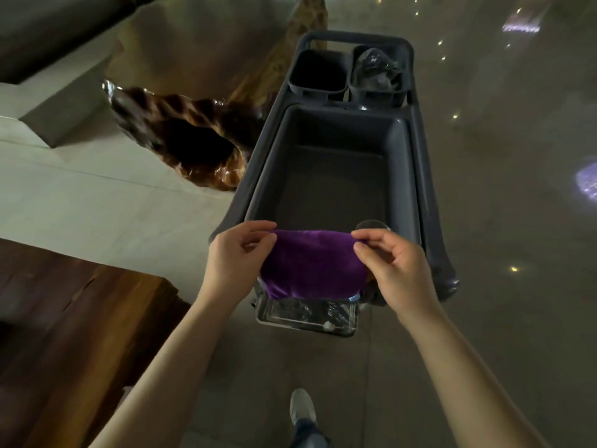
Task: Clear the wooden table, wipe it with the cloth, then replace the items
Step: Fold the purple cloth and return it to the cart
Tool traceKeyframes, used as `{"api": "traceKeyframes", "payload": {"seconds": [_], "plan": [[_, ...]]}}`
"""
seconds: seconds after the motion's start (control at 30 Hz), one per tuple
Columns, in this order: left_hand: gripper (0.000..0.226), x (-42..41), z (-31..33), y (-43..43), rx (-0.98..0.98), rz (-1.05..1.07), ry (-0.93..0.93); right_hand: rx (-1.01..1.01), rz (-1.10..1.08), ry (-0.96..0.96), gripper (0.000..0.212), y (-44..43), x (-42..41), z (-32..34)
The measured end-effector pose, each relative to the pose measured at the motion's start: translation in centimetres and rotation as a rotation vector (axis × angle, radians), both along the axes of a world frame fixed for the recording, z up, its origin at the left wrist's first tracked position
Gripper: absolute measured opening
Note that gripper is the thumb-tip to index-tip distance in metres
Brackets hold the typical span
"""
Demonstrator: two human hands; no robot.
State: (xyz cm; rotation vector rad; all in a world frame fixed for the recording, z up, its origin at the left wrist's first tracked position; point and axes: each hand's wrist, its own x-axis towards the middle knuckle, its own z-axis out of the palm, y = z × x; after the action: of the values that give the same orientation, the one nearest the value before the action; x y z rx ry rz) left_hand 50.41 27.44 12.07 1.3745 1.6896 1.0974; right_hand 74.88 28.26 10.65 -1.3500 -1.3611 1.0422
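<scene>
A purple cloth hangs stretched between both hands over the near rim of a dark grey cart, draping down its front edge. The left hand pinches the cloth's upper corner at nine o'clock between thumb and forefinger, the other fingers loosely curled. The right hand pinches the opposite corner at three o'clock in the same way, its remaining fingers bent and slightly spread.

Just beyond the cloth, at twelve o'clock, lies the cart's large tub, its floor bare. Farther out in the same direction sit two small bins side by side: the left bin looks dark inside, the right bin holds a crumpled black bag. Below the cloth, at six o'clock, a clear tray juts from the cart front.

At eight o'clock is the corner of a wooden table. At ten o'clock a dark, glossy carved wood piece rests against a pale step. A shoe shows at six o'clock on the shiny floor.
</scene>
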Motion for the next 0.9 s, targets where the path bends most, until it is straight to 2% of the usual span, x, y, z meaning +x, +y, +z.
{"api": "traceKeyframes", "payload": {"seconds": [0.07,0.17,0.27,0.37,0.5,0.67,0.73,0.8,0.9], "plan": [[0.02,0.0,-1.2,0.2,-0.039,-0.02,0.024,-0.047,-0.003,-0.039,0.016,0.0,0.0,-0.7],[0.021,0.0,-2.3,0.4,-0.068,-0.055,0.084,-0.058,0.001,-0.195,0.014,0.0,0.0,-0.8],[0.023,0.1,-2.6,0.2,-0.041,-0.106,0.231,0.036,0.019,-0.457,0.013,-0.3,-0.2,-0.1],[0.027,0.1,-2.3,-0.1,0.05,-0.175,0.433,0.115,0.054,-0.704,0.023,-0.7,-0.5,0.5],[0.031,0.1,-2.2,-0.4,0.103,-0.227,0.554,0.181,0.088,-0.805,0.024,-0.7,-0.2,0.3],[0.049,-0.3,-2.6,-0.6,0.03,-0.316,0.641,0.178,0.105,-0.901,0.025,-0.8,0.5,-0.8],[0.057,-0.4,-2.7,-0.4,0.027,-0.341,0.727,0.195,0.131,-0.953,0.037,-0.9,0.7,-0.8],[0.065,-0.6,-2.8,-0.2,0.041,-0.365,0.827,0.187,0.236,-1.016,0.059,-0.9,0.8,-0.7],[0.061,-0.6,-2.9,0.1,0.076,-0.388,0.903,0.161,0.375,-1.092,0.074,-0.8,0.2,-0.7]]}}
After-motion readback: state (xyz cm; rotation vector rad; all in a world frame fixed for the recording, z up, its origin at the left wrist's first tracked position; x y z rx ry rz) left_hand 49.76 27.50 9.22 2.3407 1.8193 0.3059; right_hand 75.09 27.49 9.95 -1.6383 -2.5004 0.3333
